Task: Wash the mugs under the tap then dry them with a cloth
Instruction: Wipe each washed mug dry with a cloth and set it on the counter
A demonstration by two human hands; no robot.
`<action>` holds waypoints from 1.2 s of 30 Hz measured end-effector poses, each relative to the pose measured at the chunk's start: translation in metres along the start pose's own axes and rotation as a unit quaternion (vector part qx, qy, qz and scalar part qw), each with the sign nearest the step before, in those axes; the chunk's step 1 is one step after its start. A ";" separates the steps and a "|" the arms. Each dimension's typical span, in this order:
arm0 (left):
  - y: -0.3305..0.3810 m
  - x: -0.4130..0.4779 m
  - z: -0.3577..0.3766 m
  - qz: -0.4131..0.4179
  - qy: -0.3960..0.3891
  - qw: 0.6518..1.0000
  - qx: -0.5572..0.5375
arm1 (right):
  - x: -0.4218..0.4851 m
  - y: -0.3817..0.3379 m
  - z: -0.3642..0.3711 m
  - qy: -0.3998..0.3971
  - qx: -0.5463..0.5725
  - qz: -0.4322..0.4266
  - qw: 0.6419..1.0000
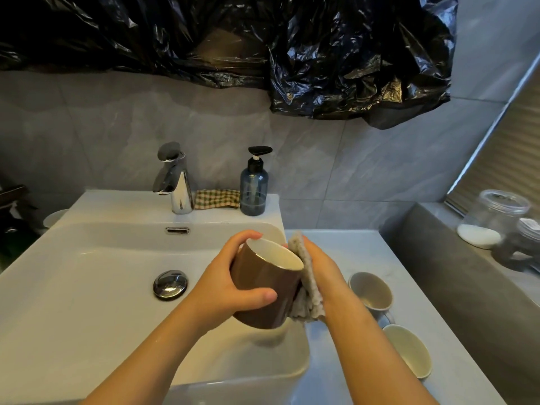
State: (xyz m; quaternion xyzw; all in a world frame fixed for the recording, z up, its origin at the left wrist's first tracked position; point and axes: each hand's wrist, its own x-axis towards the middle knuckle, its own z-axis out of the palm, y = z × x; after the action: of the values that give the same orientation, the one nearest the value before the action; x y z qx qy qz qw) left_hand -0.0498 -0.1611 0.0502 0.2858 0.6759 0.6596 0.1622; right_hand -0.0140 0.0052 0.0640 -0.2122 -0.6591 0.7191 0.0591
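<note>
My left hand [230,285] grips a brown mug [264,290] with a white inside, tilted, over the right side of the white sink [87,287]. My right hand [320,270] holds a grey cloth [306,285] pressed against the mug's right side. Two more mugs lie on the counter to the right: a grey one [372,290] with its handle toward me and a cream one [409,349]. The chrome tap [175,182] stands at the back of the sink; no water is seen running.
A blue soap dispenser [253,185] and a checked cloth [216,198] sit behind the sink. Glass jars [493,219] stand on the grey ledge at right. Black plastic sheeting [263,48] hangs on the wall above. The drain plug [170,285] sits in the basin.
</note>
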 end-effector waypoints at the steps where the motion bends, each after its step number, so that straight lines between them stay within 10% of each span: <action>1: 0.000 0.001 0.000 -0.012 0.017 0.999 -0.031 | 0.006 0.004 0.001 0.000 -0.006 -0.019 1.000; 10: 0.003 0.004 -0.006 -0.155 0.084 0.949 -0.262 | -0.010 0.017 0.015 -0.051 0.012 -0.107 0.993; 15: 0.005 -0.002 -0.012 -0.122 0.055 0.970 -0.202 | -0.013 0.013 0.021 0.072 -0.150 -0.134 0.977; 21: 0.004 -0.002 -0.005 -0.086 0.056 0.976 -0.193 | 0.001 0.003 0.019 0.039 0.105 0.093 0.989; 32: 0.004 0.003 -0.004 -0.135 0.118 0.939 -0.293 | -0.008 0.015 0.031 -0.061 0.282 0.034 0.957; 36: 0.006 0.002 -0.010 -0.123 0.110 0.960 -0.225 | -0.008 0.019 0.026 -0.059 0.180 -0.009 0.982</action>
State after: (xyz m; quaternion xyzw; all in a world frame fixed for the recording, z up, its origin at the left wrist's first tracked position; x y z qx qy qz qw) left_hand -0.0558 -0.1680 0.0567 0.0828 0.5537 0.7970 0.2266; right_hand -0.0126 -0.0240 0.0488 -0.1494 -0.5235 0.8364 0.0643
